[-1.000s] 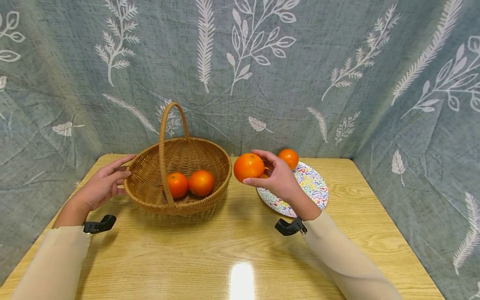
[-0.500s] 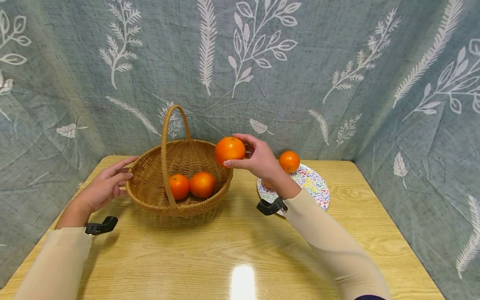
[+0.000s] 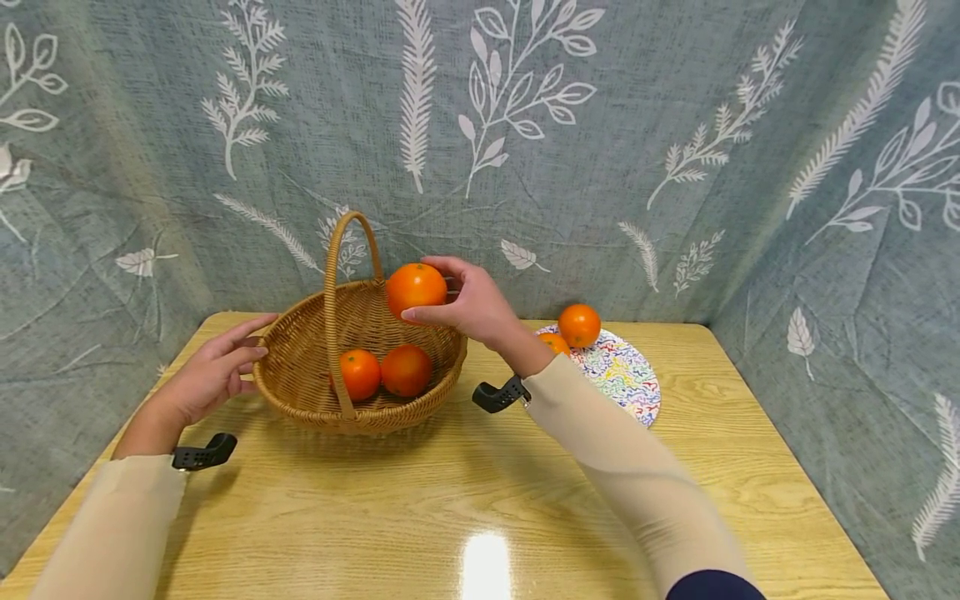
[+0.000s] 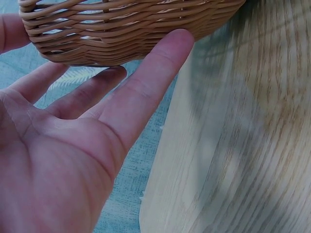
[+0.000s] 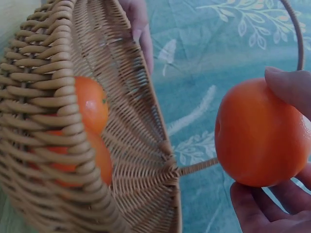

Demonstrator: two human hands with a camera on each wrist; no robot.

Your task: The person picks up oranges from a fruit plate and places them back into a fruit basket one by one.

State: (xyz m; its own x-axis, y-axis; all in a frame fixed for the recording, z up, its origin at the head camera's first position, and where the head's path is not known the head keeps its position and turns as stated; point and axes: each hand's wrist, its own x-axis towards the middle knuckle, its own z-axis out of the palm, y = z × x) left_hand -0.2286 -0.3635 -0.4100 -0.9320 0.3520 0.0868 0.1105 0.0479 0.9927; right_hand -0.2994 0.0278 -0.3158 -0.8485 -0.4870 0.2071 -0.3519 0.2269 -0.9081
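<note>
In the head view, my right hand holds an orange between thumb and fingers, above the right side of a wicker basket. The right wrist view shows this held orange apart from the basket, near its arched handle. Two oranges, a left one and a right one, lie inside the basket. My left hand touches the basket's left side. Its fingers are fairly straight against the outer wicker wall in the left wrist view.
A round plate with a colourful pattern stands on the right of the wooden table. One orange sits at its back edge, and another is partly hidden by my right arm. Grey-blue patterned cloth hangs behind and at the sides.
My right hand has carried the orange leftward and upward from beside the plate to above the basket. My left hand has stayed at the basket's left side.
</note>
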